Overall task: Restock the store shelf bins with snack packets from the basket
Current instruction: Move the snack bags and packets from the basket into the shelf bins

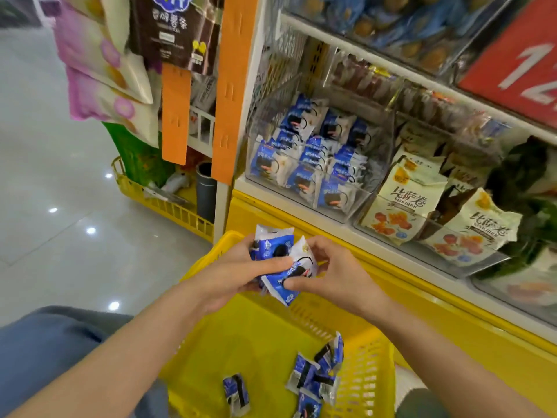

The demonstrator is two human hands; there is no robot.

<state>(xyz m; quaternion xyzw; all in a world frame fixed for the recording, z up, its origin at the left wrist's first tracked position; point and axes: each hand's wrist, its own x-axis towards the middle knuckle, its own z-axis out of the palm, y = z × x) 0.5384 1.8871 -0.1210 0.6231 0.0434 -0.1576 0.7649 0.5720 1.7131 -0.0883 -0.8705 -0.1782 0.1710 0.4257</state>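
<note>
Hands first: my left hand (238, 268) is curled under and round a small bunch of blue-and-white snack packets (275, 251), thumb laid across the top. My right hand (340, 277) pinches the lowest packet of that bunch between thumb and fingertips, so both hands are grasping and neither is free. I hold them together like this, I judge, to square the wrappers into one stack that can go in at a single go rather than one by one. The bunch hangs at the centre of the frame, above the far side of the yellow basket (367, 381). More of the same kind, the loose packets (319, 372), lie on the basket's floor at lower centre and lower right. Their home looks to be the clear bin (381, 167) at upper centre, already partly filled with matching wrappers. Its open top tilts toward me, and there seems to be room above the pile. Edges to mind are the bin's front wall, the divider it shares with the cream packets (413, 203) on its right, and the yellow ledge (422, 297) just beyond my knuckles. Open air runs from my hands up and over that front wall, with nothing in between.
</note>
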